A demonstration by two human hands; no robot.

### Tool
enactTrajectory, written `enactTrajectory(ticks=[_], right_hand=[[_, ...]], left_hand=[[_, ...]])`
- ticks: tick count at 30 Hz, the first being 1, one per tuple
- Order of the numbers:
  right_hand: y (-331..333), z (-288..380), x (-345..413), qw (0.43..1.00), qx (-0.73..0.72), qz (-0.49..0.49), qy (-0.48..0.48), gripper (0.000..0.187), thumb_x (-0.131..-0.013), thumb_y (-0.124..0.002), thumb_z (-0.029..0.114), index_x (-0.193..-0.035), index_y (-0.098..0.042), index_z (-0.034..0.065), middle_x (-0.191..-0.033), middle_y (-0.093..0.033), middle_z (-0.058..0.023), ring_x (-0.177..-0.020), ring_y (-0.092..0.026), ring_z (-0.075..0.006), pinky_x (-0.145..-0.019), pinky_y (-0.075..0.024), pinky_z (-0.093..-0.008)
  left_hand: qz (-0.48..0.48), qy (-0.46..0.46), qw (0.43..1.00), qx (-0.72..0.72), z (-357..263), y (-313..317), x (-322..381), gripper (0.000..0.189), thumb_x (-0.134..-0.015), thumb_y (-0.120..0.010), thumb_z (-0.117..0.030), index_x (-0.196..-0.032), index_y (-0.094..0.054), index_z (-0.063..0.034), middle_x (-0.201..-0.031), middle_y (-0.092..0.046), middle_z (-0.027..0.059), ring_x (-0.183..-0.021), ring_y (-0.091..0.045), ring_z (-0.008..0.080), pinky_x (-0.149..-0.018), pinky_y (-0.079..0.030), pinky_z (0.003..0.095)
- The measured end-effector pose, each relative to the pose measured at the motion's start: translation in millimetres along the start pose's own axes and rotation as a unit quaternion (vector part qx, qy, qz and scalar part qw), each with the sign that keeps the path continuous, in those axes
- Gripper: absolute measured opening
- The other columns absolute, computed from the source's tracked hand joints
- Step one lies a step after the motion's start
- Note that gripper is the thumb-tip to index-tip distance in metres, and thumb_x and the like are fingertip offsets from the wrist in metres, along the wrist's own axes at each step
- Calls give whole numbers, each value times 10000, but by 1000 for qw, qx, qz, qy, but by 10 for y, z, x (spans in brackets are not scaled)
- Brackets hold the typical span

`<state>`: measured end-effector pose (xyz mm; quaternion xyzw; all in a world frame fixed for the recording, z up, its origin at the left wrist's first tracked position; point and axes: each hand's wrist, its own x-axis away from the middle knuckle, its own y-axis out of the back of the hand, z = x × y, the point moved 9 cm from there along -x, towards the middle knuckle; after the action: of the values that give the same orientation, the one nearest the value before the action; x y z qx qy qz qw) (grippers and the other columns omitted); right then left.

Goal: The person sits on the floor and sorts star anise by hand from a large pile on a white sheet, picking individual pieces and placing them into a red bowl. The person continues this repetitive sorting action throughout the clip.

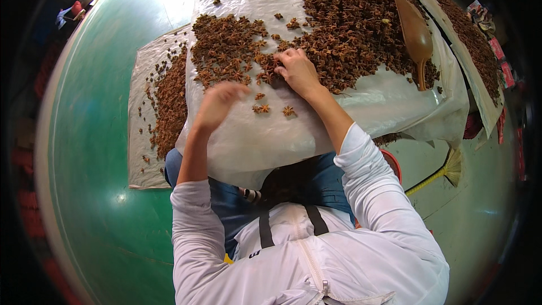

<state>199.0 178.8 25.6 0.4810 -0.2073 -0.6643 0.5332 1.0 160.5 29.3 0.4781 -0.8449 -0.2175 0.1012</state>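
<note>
A large heap of dried star anise [347, 29] covers the right part of a table spread with white plastic sheeting [262, 135]. To its left lies a smaller, thinner pile of star anise [224, 48]. My right hand [296, 70] rests at the heap's left edge, fingers bent over a small cluster of pods [266, 67]; whether it grips any is hidden. Blurred by motion, my left hand [224, 99] is over the near edge of the smaller pile, and its fingers cannot be made out clearly. Between my hands and me lie a few loose stars [288, 111].
A brown scoop [413, 34] lies on the heap's right side. Further star anise is spread on a floor sheet [139, 135] at left and another sheet [487, 110] at far right. A broom [453, 165] and a red basket rim [391, 165] are low at right.
</note>
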Motion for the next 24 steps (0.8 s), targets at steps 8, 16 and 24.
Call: enactTrajectory(ticks=[8,16,24], right_hand=[[353,-21,241,987,-143,-39,-55,220,-831,-659,76,-1037,-599,27,-969,-643,-108,-940,-589,-285,-824,-483,-391],[365,-143,777,735,-613,70,-281,275,-971,-551,133,-1230,-563,43,-885,-600,-16,-755,-605,-97,-670,-506,-247],[251,347,958,771,-578,165,-211,295,-903,-680,181,-1157,-595,59,-824,-577,19,-681,-525,-62,-584,-424,-214]], left_hand=[[-166,-97,953,-236,-252,-476,-239,224,-865,-649,-139,-1082,-655,-80,-1024,-649,132,-926,-653,292,-819,-527,401],[-140,57,989,7,105,-343,-399,193,-941,-584,-176,-1069,-635,-40,-912,-655,48,-754,-632,178,-684,-512,305],[-59,41,967,246,-228,-827,166,147,-953,-606,-126,-1040,-612,-9,-877,-654,31,-719,-592,87,-615,-460,240]])
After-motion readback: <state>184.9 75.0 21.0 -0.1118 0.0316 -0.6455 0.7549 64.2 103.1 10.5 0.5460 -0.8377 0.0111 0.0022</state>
